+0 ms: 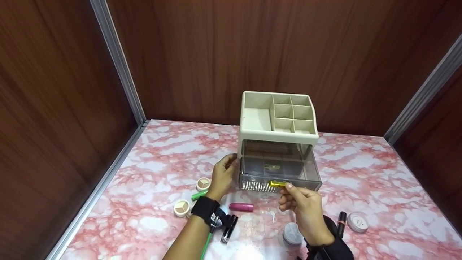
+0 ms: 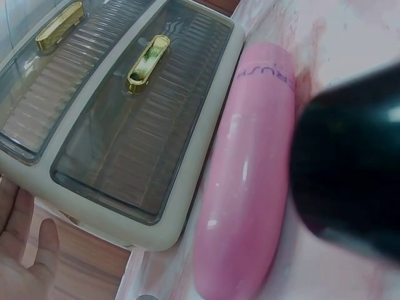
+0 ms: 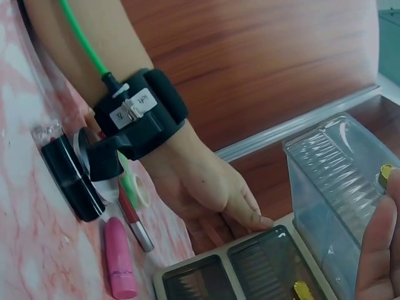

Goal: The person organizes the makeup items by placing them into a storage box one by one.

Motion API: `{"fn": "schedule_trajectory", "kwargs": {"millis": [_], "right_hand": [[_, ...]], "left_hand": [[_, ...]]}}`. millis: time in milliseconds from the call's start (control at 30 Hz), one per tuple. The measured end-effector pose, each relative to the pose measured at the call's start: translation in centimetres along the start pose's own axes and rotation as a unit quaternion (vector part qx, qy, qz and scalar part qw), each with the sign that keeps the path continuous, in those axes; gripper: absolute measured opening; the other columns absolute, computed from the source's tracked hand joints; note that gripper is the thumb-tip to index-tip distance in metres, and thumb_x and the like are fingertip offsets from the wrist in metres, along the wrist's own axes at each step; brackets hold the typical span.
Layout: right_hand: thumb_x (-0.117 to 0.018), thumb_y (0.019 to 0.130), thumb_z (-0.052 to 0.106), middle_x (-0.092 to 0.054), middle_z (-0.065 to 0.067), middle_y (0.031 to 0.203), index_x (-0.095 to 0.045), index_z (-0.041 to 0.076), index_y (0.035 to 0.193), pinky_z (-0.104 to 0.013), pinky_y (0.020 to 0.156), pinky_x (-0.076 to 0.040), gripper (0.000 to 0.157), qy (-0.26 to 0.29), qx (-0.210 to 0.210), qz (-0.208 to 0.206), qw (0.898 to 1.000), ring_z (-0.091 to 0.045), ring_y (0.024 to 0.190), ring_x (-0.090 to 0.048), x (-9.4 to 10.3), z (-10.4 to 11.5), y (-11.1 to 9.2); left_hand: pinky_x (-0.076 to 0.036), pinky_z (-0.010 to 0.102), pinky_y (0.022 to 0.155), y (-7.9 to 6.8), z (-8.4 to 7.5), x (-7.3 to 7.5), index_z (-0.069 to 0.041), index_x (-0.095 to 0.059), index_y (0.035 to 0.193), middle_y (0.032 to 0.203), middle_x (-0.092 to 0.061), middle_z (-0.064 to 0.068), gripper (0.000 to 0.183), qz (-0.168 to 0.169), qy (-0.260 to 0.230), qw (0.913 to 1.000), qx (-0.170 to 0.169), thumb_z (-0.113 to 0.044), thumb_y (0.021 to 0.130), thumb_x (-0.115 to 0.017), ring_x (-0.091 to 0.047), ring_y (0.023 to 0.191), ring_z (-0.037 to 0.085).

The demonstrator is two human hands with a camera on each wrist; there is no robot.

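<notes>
Hands (image 1: pixel 305 203) on organizer (image 1: pixel 279 136), pink "CRUSH" tube (image 2: pixel 247 175)

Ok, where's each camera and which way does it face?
Head: on the head, forward and down at the organizer; left hand and right hand show.
Left wrist: worn there, facing drawer fronts; part of left hand shows.
Right wrist: worn there, facing left hand and organizer; part of right hand shows.
Wrist views share the pink tube.

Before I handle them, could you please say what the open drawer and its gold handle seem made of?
Drawer: probably glossy, tinted plastic; its ribbed front is see-through. Handle: shiny gold, either metal or coated plastic; bright glints fit both.
</notes>
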State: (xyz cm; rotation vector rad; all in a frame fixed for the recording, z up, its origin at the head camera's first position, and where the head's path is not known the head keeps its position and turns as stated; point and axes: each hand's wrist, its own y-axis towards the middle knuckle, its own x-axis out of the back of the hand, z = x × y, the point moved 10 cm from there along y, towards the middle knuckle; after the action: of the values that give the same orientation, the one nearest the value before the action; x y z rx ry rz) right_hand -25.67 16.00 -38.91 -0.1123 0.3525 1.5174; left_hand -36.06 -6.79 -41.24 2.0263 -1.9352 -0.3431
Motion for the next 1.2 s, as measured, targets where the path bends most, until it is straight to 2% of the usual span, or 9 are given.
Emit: {"fn": "schedule_trajectory", "kwargs": {"millis": [167, 600, 733, 933, 1200], "right_hand": [[-0.058, 0.097, 0.006, -0.065, -0.012, 0.063, -0.067, -0.013, 0.08, -0.03, 0.051, -0.055, 0.027, 0.001, 0.007, 0.01, 1.0, -0.017, 0.051, -0.062, -0.1, -0.2, -0.1], [-0.056, 0.097, 0.004, -0.065, -0.012, 0.063, -0.068, -0.01, 0.08, -0.03, 0.051, -0.055, 0.025, 0.018, 0.01, 0.019, 1.0, -0.016, 0.051, -0.062, -0.2, -0.7, -0.6], [-0.054, 0.098, 0.005, -0.065, -0.011, 0.064, -0.068, -0.009, 0.08, -0.03, 0.052, -0.055, 0.027, 0.016, 0.024, 0.031, 0.999, -0.016, 0.052, -0.062, -0.3, -0.2, -0.6], [-0.051, 0.101, 0.006, -0.066, -0.012, 0.068, -0.062, -0.019, 0.087, -0.031, 0.054, -0.056, 0.03, -0.037, 0.054, 0.059, 0.996, -0.018, 0.056, -0.063, -0.2, 0.3, -1.4], [-0.046, 0.1, -0.004, -0.067, -0.015, 0.07, -0.058, -0.025, 0.09, -0.033, 0.056, -0.057, 0.026, -0.053, 0.114, 0.072, 0.99, -0.019, 0.06, -0.066, 2.2, 1.6, -3.1]], "left_hand": [[-0.052, 0.033, 0.084, 0.0, -0.1, 0.1, 0.003, -0.066, 0.112, 0.104, -0.069, 0.011, 0.021, -0.005, 0.005, 0.9999, -0.011, -0.01, 0.097, -0.06, -0.063, 0.093, 0.019], [-0.052, 0.034, 0.086, -0.5, 0.2, 0.3, 0.004, -0.065, 0.114, 0.11, -0.068, 0.014, 0.021, -0.009, 0.002, 1.0, -0.002, -0.007, 0.097, -0.059, -0.064, 0.097, 0.023], [-0.053, 0.034, 0.085, -0.1, 0.0, 0.1, 0.004, -0.065, 0.115, 0.11, -0.068, 0.015, 0.023, -0.002, -0.004, 1.0, -0.002, -0.009, 0.098, -0.059, -0.064, 0.095, 0.023], [-0.052, 0.032, 0.085, 0.2, 0.0, 0.2, 0.005, -0.065, 0.114, 0.107, -0.068, 0.014, 0.022, -0.009, -0.005, 0.9999, 0.003, -0.008, 0.097, -0.059, -0.064, 0.095, 0.022], [-0.053, 0.033, 0.083, 0.0, 0.0, 0.1, 0.005, -0.066, 0.112, 0.106, -0.069, 0.014, 0.021, -0.002, 0.001, 1.0, -0.005, -0.009, 0.097, -0.06, -0.064, 0.093, 0.021]]}}
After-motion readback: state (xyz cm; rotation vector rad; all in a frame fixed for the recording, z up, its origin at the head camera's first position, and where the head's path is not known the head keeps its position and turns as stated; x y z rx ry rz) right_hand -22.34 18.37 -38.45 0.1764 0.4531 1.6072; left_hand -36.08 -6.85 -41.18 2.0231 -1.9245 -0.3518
